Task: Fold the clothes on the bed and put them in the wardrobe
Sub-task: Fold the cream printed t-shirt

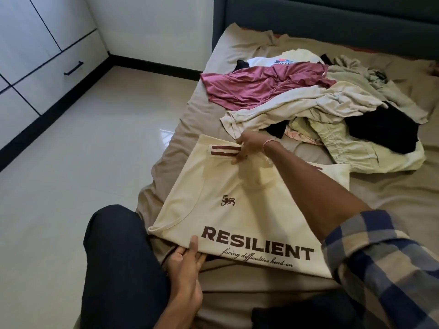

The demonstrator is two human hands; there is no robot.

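A cream T-shirt (228,186) with a dark "RESILIENT" print and a small lion logo lies partly folded on the bed in front of me. My left hand (187,260) pinches its near lower edge, thumb on top. My right hand (249,146) reaches across and pinches the striped sleeve cuff at the shirt's far side. Beyond it lies a pile of unfolded clothes (320,108): a maroon top (259,86), a white printed shirt, beige, pale green and black garments. The white wardrobe (35,55) stands at the left.
The bed (392,193) has a beige sheet and a dark teal headboard (332,17) at the back. Glossy tiled floor (83,150) lies between bed and wardrobe. My dark trouser leg (118,257) is at the bed's near edge.
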